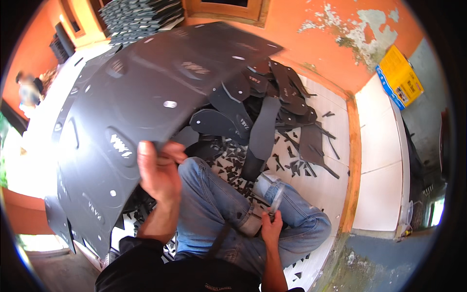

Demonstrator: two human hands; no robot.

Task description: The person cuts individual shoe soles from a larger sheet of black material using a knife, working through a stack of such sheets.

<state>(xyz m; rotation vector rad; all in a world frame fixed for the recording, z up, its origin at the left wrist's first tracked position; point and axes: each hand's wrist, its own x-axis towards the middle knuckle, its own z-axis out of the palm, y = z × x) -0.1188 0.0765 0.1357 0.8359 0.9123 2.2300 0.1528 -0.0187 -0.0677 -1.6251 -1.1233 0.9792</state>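
My left hand point(160, 168) is closed on the near edge of a large black sheet point(151, 87), thumb on top. The sheet spreads over the left side, bowed and tilted, with oval raised patches, pale lettering and small light spots on it. In my right hand point(271, 225), resting by my crossed legs, is a slim pale cutter knife point(277, 198) pointing up and away from me. Beyond my knees lies a heap of black insole-shaped cut pieces point(221, 119). One long insole-shaped piece point(264, 127) reaches down toward my shins.
Small black offcuts point(233, 163) litter the white tiled floor point(335, 170) around my legs. Black sheets stand in a tall stack point(138, 22) by the far orange wall. A yellow and blue box point(399, 80) is at the right. Another person point(30, 92) sits far left.
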